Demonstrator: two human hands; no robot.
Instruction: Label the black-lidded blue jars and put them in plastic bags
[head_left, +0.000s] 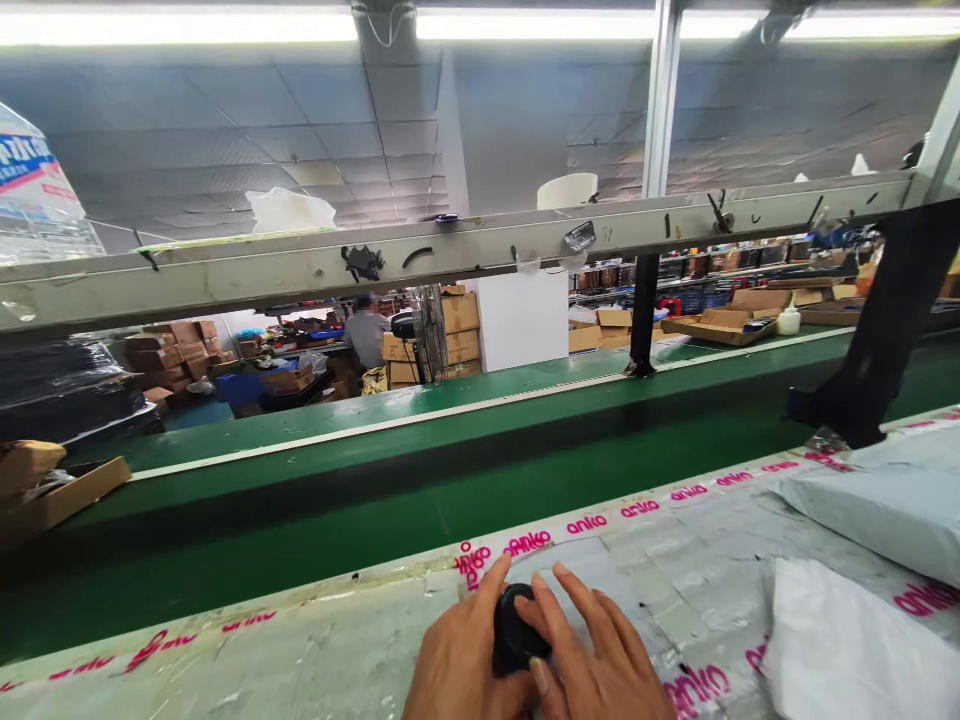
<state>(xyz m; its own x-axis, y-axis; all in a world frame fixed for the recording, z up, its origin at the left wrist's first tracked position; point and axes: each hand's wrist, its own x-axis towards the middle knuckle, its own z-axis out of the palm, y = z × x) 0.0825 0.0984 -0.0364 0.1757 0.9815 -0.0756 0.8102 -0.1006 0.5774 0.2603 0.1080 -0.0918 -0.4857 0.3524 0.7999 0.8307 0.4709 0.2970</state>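
A small round black object [513, 632] sits between my two hands at the near edge of the worktop [360, 655]; its exact kind does not show. My left hand [461, 645] wraps round its left side with the fingers curled. From the right, my right hand [589, 650] has its thumb and forefinger against the object, while its other fingers reach forward, slightly spread. The lower part of the object is hidden by the hands. Pink-printed tape [585, 524] runs along the worktop's far edge.
Beyond the worktop lies a green conveyor belt [450, 470]. A metal beam [465, 245] crosses above it, with a dark post [896, 330] at right. White plastic sheeting [847, 640] lies on the right, a cardboard box [67, 495] at left. A person [365, 335] sits far back.
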